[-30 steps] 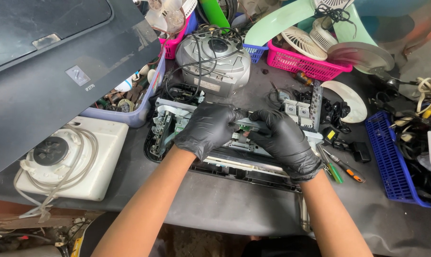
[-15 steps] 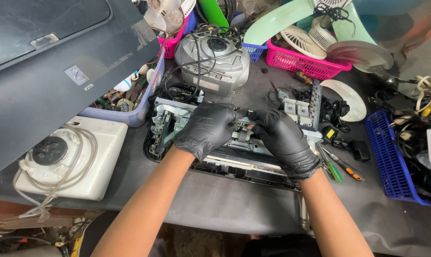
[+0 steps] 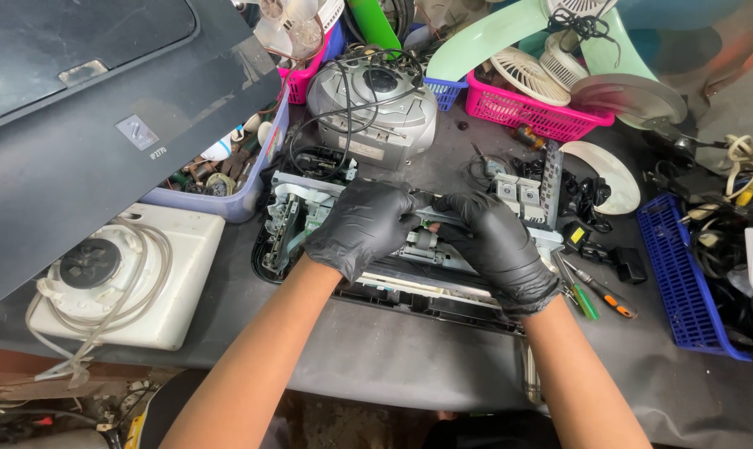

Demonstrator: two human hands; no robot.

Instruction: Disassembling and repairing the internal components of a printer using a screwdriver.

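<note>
Cluttered dark workbench [image 3: 409, 357], crowded from edge to edge. Far left edge: a white square appliance [image 3: 118, 278] wrapped in pale tubing, partly under a big dark lid [image 3: 85, 108] slanting over the back left corner. Just right of that, a lilac bin [image 3: 235, 179] full of small parts, with a silver portable stereo [image 3: 375, 108] behind, toward the back edge. Centre of the workbench: an opened printer mechanism [image 3: 310, 220], bare of its cover, grey frame and black base showing. Left hand [image 3: 361, 226], in a black glove, curled over the top of the mechanism, fingers closed around a thin grey bar [image 3: 434, 214]. Right hand [image 3: 497, 249], also gloved in black, gripping the same bar just beside, thumbs nearly touching. Right of the hands: two screwdrivers [image 3: 597, 291], one green-handled, one orange-tipped, lying near the front. Back right: a pink basket [image 3: 543, 116], pale green fan blades [image 3: 493, 37] and white fan grilles. Right edge: a blue tray [image 3: 684, 283] beside tangled cables.
</note>
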